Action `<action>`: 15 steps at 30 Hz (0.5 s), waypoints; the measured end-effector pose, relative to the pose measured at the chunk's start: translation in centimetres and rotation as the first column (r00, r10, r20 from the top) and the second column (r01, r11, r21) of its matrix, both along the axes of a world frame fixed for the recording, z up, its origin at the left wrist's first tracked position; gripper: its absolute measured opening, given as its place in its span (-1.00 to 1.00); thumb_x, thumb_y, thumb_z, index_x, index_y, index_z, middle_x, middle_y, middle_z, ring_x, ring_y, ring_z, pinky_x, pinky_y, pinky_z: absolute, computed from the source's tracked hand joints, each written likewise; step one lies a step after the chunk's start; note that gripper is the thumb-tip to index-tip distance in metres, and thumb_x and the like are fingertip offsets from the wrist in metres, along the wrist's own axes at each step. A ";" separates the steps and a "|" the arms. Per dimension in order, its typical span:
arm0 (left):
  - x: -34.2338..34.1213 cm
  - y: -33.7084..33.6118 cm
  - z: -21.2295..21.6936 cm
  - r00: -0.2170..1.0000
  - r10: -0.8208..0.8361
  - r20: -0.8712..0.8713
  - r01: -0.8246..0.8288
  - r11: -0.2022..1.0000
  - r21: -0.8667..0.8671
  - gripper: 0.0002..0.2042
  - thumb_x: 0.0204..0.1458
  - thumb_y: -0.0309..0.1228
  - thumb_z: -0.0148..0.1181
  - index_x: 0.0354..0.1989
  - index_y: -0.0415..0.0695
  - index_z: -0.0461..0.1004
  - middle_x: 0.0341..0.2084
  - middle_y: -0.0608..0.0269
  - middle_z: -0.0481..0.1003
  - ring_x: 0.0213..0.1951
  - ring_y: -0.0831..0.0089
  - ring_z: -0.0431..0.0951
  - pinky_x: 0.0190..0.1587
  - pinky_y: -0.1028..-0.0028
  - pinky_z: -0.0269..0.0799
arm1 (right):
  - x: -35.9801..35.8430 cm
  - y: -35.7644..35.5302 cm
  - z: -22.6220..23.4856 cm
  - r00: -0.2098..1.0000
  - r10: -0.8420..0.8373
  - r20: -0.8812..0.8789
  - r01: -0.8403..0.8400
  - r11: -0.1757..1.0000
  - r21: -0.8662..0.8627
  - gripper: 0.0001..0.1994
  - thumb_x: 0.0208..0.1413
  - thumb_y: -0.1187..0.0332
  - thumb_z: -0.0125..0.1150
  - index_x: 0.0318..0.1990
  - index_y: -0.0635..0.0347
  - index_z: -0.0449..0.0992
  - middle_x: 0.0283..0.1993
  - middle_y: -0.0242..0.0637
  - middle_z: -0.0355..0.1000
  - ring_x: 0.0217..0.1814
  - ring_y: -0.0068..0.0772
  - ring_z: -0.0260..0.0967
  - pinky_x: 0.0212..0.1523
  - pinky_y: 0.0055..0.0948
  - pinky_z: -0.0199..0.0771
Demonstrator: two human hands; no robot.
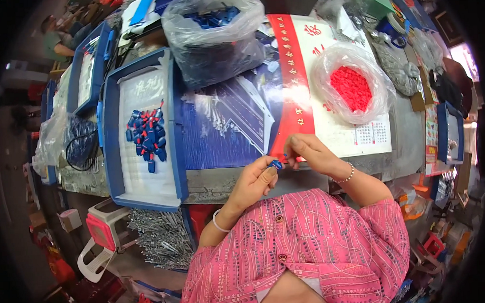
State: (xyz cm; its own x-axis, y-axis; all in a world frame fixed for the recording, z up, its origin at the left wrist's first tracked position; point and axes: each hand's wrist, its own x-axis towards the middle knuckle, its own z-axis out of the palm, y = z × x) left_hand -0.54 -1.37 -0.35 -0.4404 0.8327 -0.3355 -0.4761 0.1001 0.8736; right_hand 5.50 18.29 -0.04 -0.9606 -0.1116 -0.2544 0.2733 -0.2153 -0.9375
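Note:
Over the table's near edge, my left hand [254, 181] pinches a small blue plastic piece [275, 165] between thumb and fingers. Close beside it on the right is my right hand [310, 151], its fingers curled together; whatever they hold is too small or hidden to make out. To the left, a blue tray [179, 132] lined with white sheet contains a heap of small blue pieces with red parts [148, 132]. Beyond my right hand, a clear plastic bag [320, 68] stands open with many small red pieces [350, 88] inside.
A big clear bag [215, 59] of dark blue pieces stands at the back. Under the hands' far side lies a printed poster [230, 120]. Below the tray are a bundle of metal rods [160, 237] and a plastic chair [104, 231]. Another person [59, 40] sits far left.

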 end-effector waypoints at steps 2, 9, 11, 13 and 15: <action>0.0 -0.9 0.6 0.998 0.055 -0.022 -0.055 0.998 -0.001 -0.76 0.19 -0.30 -0.08 -0.11 -0.21 0.33 -0.63 0.43 0.30 -0.63 0.77 0.22 -0.59 0.73 0.15 | -0.1 -0.4 0.5 1.000 -0.006 0.015 0.005 0.999 0.039 -0.59 0.27 0.10 -0.28 -0.42 0.25 0.33 -0.55 -0.35 0.30 -0.52 -0.54 0.28 -0.44 -0.56 0.30; -3.7 -6.9 3.8 0.540 0.332 -0.774 -0.566 0.823 -0.042 -0.81 0.01 -0.59 0.00 -0.19 -0.27 0.43 -0.42 0.27 0.41 -0.39 0.54 0.38 -0.30 0.59 0.30 | 1.3 -0.9 -0.5 0.999 0.028 0.029 -0.034 0.976 0.213 -0.62 0.26 0.16 -0.22 -0.43 0.28 0.33 -0.54 -0.35 0.31 -0.51 -0.57 0.28 -0.46 -0.59 0.32; -6.4 -8.8 5.1 0.203 0.297 -0.933 -0.710 0.701 0.068 -0.84 -0.02 -0.62 0.02 -0.25 -0.29 0.45 -0.42 0.23 0.39 -0.38 0.50 0.37 -0.32 0.57 0.28 | 1.4 -1.1 -0.8 0.996 0.081 0.021 -0.084 0.965 0.250 -0.64 0.26 0.17 -0.20 -0.43 0.28 0.34 -0.54 -0.34 0.31 -0.50 -0.57 0.29 -0.45 -0.59 0.33; -9.6 -11.9 5.4 0.103 0.119 -0.987 -0.782 0.624 -0.006 -0.83 -0.03 -0.54 0.09 -0.24 -0.30 0.44 -0.40 0.11 0.41 -0.38 0.35 0.42 -0.31 0.49 0.32 | 1.3 -1.7 -0.7 0.993 0.115 0.012 -0.113 0.950 0.291 -0.65 0.26 0.19 -0.19 -0.43 0.29 0.34 -0.53 -0.34 0.32 -0.49 -0.57 0.31 -0.43 -0.59 0.34; -11.7 -14.1 5.3 0.059 0.015 -0.998 -0.801 0.597 -0.039 -0.80 -0.03 -0.51 0.12 -0.21 -0.30 0.43 -0.39 0.05 0.42 -0.37 0.27 0.45 -0.29 0.44 0.34 | 1.0 -2.3 -0.4 0.973 0.227 -0.025 -0.201 0.902 0.382 -0.68 0.25 0.22 -0.16 -0.40 0.30 0.35 -0.51 -0.33 0.35 -0.46 -0.55 0.34 -0.41 -0.57 0.36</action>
